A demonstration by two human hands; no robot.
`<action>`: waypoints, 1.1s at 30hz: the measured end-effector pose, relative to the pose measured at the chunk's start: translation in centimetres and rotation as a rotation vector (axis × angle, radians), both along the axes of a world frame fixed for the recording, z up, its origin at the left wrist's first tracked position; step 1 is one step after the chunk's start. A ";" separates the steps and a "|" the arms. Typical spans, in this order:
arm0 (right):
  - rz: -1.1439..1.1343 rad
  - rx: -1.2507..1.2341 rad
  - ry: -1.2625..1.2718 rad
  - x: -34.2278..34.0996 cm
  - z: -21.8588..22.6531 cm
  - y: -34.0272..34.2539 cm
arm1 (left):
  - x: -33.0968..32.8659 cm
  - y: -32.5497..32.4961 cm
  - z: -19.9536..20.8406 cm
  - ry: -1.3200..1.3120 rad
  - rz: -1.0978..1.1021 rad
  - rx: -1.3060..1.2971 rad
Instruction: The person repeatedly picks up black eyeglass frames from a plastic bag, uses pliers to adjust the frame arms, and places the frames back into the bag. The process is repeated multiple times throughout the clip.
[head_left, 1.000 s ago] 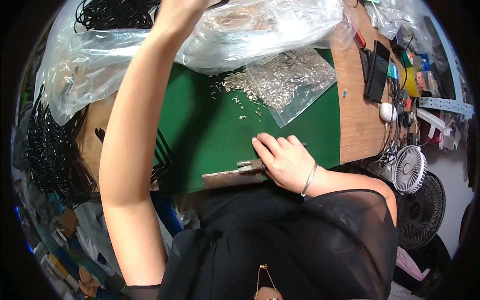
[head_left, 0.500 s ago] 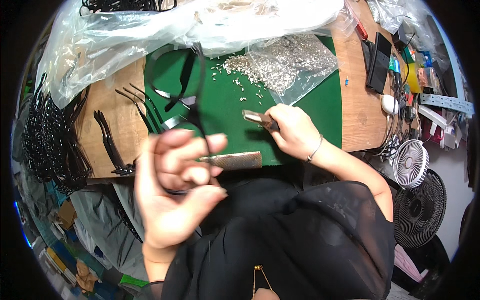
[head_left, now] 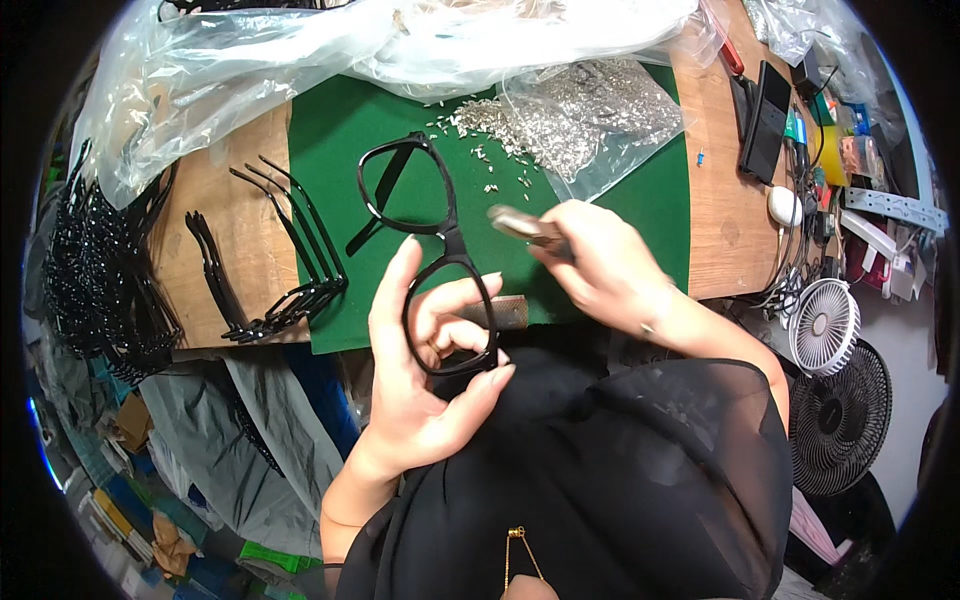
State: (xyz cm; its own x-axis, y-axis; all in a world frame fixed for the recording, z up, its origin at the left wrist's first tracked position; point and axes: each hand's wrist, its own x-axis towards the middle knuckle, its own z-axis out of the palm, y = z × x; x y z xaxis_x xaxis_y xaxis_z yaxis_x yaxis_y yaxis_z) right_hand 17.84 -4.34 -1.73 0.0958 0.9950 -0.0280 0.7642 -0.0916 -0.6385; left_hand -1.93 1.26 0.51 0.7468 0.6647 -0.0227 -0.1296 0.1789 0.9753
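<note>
A black eyeglass frame (head_left: 452, 240) is held up over the front of the green mat (head_left: 560, 310) by my left hand (head_left: 415, 405). The fingers curl around and through the nearer rim, and the thumb presses its lower edge. One temple arm slants away behind the far rim. To the right, my right hand (head_left: 612, 268) closes round a pair of pliers (head_left: 522, 226), slightly blurred, whose jaws point left toward the frame without touching it. Beyond the pliers, small silvery pieces (head_left: 485, 122) spill from a clear plastic bag (head_left: 610, 130) onto the mat.
Black glasses (head_left: 310, 240) lie left of the mat, beside a thick bundle of black frames (head_left: 100, 270). Clear plastic sheeting (head_left: 400, 50) covers the back. A textured metal strip (head_left: 512, 312) lies at the front edge. Rightward are a black phone (head_left: 765, 125), cables and a white fan (head_left: 823, 326).
My left hand has moved right with the eyeglass frame, which now shows sharply nearer the pliers. Black glasses at the mat's left edge are uncovered. My right hand and pliers have shifted slightly.
</note>
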 end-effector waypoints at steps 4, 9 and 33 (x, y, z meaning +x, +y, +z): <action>-0.196 -0.092 0.673 -1.6 3.8 -2.4 | 2.2 -1.4 -0.9 0.109 0.110 0.199; -0.264 -0.036 0.846 -2.9 3.6 -2.9 | 3.1 -2.0 -0.6 0.110 0.138 0.296; 0.298 -0.453 0.578 -1.5 4.9 -2.6 | -0.2 -0.5 1.4 0.040 -0.026 -0.050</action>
